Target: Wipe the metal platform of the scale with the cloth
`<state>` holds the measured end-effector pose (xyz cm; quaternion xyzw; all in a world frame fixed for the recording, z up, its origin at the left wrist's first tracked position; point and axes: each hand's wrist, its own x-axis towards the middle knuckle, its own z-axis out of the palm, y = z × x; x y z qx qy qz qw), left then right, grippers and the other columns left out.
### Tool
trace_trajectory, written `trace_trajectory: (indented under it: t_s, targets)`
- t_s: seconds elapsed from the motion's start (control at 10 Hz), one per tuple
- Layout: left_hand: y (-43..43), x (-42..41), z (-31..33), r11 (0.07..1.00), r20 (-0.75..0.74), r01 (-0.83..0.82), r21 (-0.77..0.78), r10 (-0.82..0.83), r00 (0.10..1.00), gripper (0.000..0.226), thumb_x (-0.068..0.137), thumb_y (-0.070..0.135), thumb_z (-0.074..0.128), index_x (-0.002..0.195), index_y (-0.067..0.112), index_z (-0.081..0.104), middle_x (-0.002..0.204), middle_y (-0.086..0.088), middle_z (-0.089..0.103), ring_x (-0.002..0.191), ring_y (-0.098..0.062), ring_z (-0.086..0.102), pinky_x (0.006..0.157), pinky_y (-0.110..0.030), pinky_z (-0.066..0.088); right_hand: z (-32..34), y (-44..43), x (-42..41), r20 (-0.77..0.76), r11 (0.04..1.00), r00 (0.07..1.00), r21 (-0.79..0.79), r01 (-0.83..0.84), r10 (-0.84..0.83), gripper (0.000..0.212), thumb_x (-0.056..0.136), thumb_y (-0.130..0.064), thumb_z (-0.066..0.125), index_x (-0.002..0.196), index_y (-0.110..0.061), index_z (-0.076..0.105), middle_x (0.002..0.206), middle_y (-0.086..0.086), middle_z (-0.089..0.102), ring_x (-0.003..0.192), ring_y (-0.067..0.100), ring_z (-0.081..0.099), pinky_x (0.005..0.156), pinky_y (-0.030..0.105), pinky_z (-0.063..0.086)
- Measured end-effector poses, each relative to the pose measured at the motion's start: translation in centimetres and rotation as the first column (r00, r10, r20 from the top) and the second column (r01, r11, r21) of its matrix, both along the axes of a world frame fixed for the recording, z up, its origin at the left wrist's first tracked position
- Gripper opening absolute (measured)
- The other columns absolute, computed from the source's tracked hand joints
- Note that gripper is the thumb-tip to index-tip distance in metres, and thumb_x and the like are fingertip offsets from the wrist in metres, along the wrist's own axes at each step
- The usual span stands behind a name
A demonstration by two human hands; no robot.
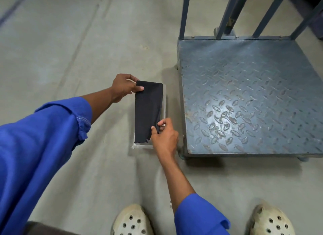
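Cloth point(148, 110): black, folded into a long strip, held at both ends over a clear tray point(142, 146); near end ragged. Whether it rests on the tray or hangs just above cannot be told.
Cloth position: on the floor side, just left of the platform point(253, 94), not touching it.
Left hand point(122, 87): at the far end of the cloth; fingers point(139, 89) closed in a pinch on the far left corner.
Right hand point(164, 136): at the near end; fingers point(162, 122) closed in a pinch on the right edge, thumb on top of the fabric.
Platform: blue-grey tread plate, square, low to the floor; paint worn to bare metal with rust spots in the near-centre area. Nothing lies on it.
Rails point(184, 12): blue uprights rising from the platform's far edge.
Tray: clear, rectangular, lying on the floor point(70, 51) alongside the platform's left edge, mostly covered by the cloth.
Floor: grey concrete, faint lines running across it.
Person: blue sleeves point(43, 138) on both arms; two pale perforated clogs point(132, 220) at the lower edge.
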<state>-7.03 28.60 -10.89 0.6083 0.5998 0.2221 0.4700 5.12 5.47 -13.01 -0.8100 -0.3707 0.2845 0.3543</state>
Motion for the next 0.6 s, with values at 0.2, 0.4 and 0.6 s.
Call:
trace_trajectory:
  t_s: [0.2,0.4,0.6]
  targets:
    - [-1.5,-1.2,-3.5,0.300,-0.772,0.804,0.514,-0.247,0.586,0.031,0.104,0.035,0.061,0.109,0.009,0.077,0.095,-0.013,0.071,0.096,-0.038,0.063,0.083,-0.046,0.046,-1.6,-1.4,0.1,0.196,0.982,0.963,-0.068,-0.175,0.185,0.027,0.099,-0.033,0.069,0.102,-0.018,0.046,0.107,0.002,0.050,0.077,0.024,0.054,0.067,0.036,0.040]
    - [-5.0,-0.1,-4.6,0.305,-0.941,0.933,-0.193,-0.328,-0.087,0.070,0.112,0.057,0.009,0.161,0.026,0.047,0.170,0.005,0.042,0.166,-0.023,0.017,0.132,-0.051,-0.003,-2.1,-1.2,-0.1,0.281,0.982,0.941,-0.082,-0.172,0.188,0.009,0.101,-0.025,0.060,0.104,-0.020,0.053,0.109,0.003,0.053,0.089,0.030,0.064,0.066,0.036,0.042]
    - [-5.0,0.1,0.6,0.484,-0.973,0.869,-0.102,-0.229,0.013,0.071,0.112,0.058,0.010,0.172,0.023,0.016,0.180,-0.001,0.014,0.168,-0.026,-0.003,0.131,-0.056,-0.014,0.5,1.2,1.6,0.279,0.952,0.914,-0.006,-0.306,0.296,0.042,0.099,-0.021,0.065,0.138,-0.019,0.053,0.140,0.004,0.050,0.129,0.023,0.051,0.096,0.038,0.053]
